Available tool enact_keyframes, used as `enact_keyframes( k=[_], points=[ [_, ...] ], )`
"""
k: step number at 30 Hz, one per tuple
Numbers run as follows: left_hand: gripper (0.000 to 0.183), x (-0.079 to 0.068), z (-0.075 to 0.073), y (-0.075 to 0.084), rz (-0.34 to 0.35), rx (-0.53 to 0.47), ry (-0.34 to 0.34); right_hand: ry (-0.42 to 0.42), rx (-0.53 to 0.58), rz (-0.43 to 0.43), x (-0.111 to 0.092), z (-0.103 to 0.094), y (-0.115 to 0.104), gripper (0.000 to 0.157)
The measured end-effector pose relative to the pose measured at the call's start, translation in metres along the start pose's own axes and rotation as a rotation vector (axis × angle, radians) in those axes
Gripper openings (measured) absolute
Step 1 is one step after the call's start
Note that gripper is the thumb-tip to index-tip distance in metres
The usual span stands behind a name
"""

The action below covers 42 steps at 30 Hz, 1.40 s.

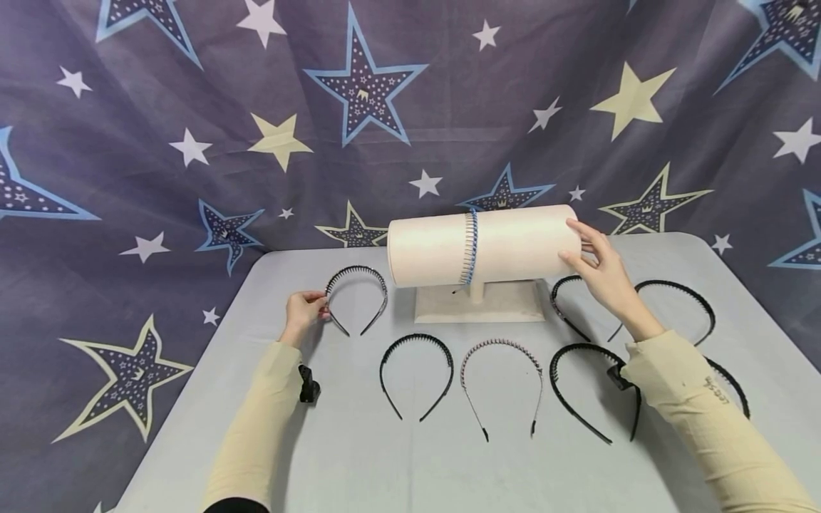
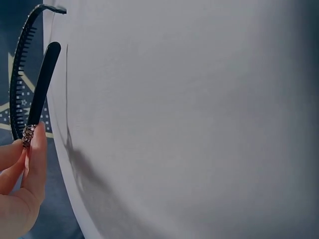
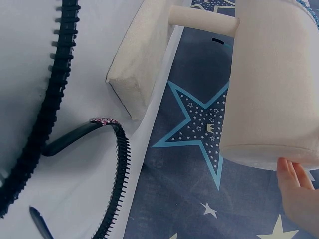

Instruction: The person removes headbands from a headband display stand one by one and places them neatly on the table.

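Note:
At the left of the table, my left hand (image 1: 303, 312) pinches one side of a black toothed headband (image 1: 356, 269) between thumb and fingers. In the left wrist view the grip falls on a sparkly beaded patch near one plain black end (image 2: 44, 82). My right hand (image 1: 603, 274) touches the right end of a cream cylindrical headband display stand (image 1: 430, 249), its fingers extended against the rim. Around the middle of the cylinder sits a blue toothed headband (image 1: 472, 246). In the right wrist view, only the fingertips and part of the right hand (image 3: 299, 199) show.
A black headband (image 1: 417, 337) and a pinkish beaded one (image 1: 500, 342) lie in front of the stand's base (image 1: 481, 313). Several more black headbands (image 1: 584, 347) lie on the right, partly under the right arm. A star-patterned cloth (image 1: 449, 157) hangs behind the table.

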<state>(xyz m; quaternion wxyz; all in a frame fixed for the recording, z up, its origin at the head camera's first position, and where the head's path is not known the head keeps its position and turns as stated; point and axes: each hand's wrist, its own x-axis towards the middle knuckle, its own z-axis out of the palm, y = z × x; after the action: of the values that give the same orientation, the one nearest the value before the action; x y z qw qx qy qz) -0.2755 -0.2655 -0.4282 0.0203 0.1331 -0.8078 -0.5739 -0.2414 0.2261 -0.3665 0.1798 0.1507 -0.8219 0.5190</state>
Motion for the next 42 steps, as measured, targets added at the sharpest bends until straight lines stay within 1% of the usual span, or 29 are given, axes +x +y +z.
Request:
enact_keyframes(
  k=[1,4,5,8,11,12,14,15,16,18,19,20,21,22,23,24,25,26,27,28,30,31,32,33,35,37,39,40,42],
  points=[
    [0.029,0.003,0.0,-0.004,0.003,0.0,0.002,0.0,0.001,0.001,0.0,0.0,0.0,0.051],
    [0.027,0.02,0.0,-0.024,0.01,-0.024,-0.003,-0.002,0.002,0.005,0.001,0.0,0.0,0.051],
    [0.024,0.03,-0.001,-0.036,0.047,-0.07,-0.018,-0.003,0.002,0.006,0.001,0.0,0.0,0.051],
    [0.023,0.044,-0.004,-0.052,0.04,-0.115,-0.037,-0.006,0.0,0.01,0.001,0.0,0.0,0.05],
    [0.025,0.045,-0.003,-0.052,0.014,-0.089,-0.013,-0.009,-0.001,0.013,0.001,0.0,0.0,0.051],
    [0.027,0.04,-0.003,-0.046,-0.021,-0.051,-0.001,-0.009,-0.002,0.014,0.001,0.0,0.0,0.051],
    [0.028,0.038,-0.002,-0.044,-0.043,-0.038,-0.001,-0.01,-0.003,0.015,0.001,0.0,-0.001,0.051],
    [0.025,0.044,-0.004,-0.052,-0.007,-0.08,-0.025,-0.01,-0.003,0.015,0.001,0.0,-0.001,0.051],
    [0.024,0.045,-0.004,-0.052,-0.016,-0.084,-0.031,-0.009,-0.004,0.014,0.001,0.0,-0.001,0.051],
    [0.024,0.05,-0.007,-0.059,-0.006,-0.124,-0.063,-0.008,-0.004,0.014,0.001,0.0,-0.002,0.051],
    [0.024,0.054,-0.008,-0.062,-0.017,-0.119,-0.06,-0.008,-0.004,0.014,0.0,0.0,-0.002,0.051],
    [0.021,0.064,-0.01,-0.076,0.023,-0.167,-0.083,-0.008,-0.004,0.014,0.0,0.0,-0.002,0.051],
    [0.021,0.073,-0.011,-0.084,0.025,-0.174,-0.093,-0.008,-0.005,0.014,0.0,0.0,-0.002,0.051],
    [0.025,0.076,-0.01,-0.085,-0.025,-0.126,-0.071,-0.008,-0.008,0.013,0.0,0.0,-0.003,0.051],
    [0.024,0.084,-0.012,-0.093,-0.029,-0.131,-0.08,-0.008,-0.009,0.012,0.0,0.0,-0.003,0.051],
    [0.022,0.1,-0.014,-0.11,-0.002,-0.156,-0.093,-0.008,-0.01,0.012,0.0,0.0,-0.002,0.051],
    [0.021,0.114,-0.014,-0.125,0.001,-0.163,-0.088,-0.008,-0.012,0.011,0.0,0.0,-0.003,0.051],
    [0.02,0.129,-0.015,-0.143,0.017,-0.191,-0.099,-0.008,-0.013,0.01,0.0,-0.001,-0.003,0.051],
    [0.022,0.14,-0.016,-0.155,0.008,-0.192,-0.101,-0.008,-0.015,0.009,0.0,-0.001,-0.003,0.051],
    [0.022,0.151,-0.018,-0.17,0.037,-0.22,-0.109,-0.008,-0.014,0.008,0.0,-0.001,-0.003,0.051],
    [0.021,0.169,-0.019,-0.193,0.064,-0.272,-0.121,-0.008,-0.013,0.01,0.0,-0.001,-0.002,0.05],
    [0.024,0.165,-0.018,-0.188,0.047,-0.258,-0.104,-0.008,-0.013,0.01,0.0,-0.001,-0.002,0.051],
    [0.024,0.159,-0.017,-0.182,0.05,-0.259,-0.111,-0.007,-0.012,0.008,0.0,-0.001,-0.002,0.051],
    [0.025,0.146,-0.016,-0.166,0.029,-0.23,-0.106,-0.006,-0.012,0.008,0.0,-0.001,-0.002,0.051],
    [0.029,0.109,-0.01,-0.123,-0.017,-0.128,-0.065,-0.005,-0.012,0.005,0.0,-0.001,-0.002,0.05],
    [0.031,0.066,-0.005,-0.077,-0.016,-0.031,-0.04,-0.004,-0.009,0.001,0.0,-0.001,-0.002,0.05],
    [0.034,0.032,-0.003,-0.04,-0.017,0.061,-0.022,-0.004,-0.004,0.002,0.0,-0.001,-0.003,0.05],
    [0.034,0.02,-0.002,-0.028,-0.004,0.086,-0.01,-0.003,-0.004,0.0,-0.001,-0.001,-0.003,0.05],
    [0.034,0.003,-0.002,-0.011,0.021,0.109,0.01,-0.004,0.0,0.002,-0.001,-0.001,-0.003,0.05]
  ],
)
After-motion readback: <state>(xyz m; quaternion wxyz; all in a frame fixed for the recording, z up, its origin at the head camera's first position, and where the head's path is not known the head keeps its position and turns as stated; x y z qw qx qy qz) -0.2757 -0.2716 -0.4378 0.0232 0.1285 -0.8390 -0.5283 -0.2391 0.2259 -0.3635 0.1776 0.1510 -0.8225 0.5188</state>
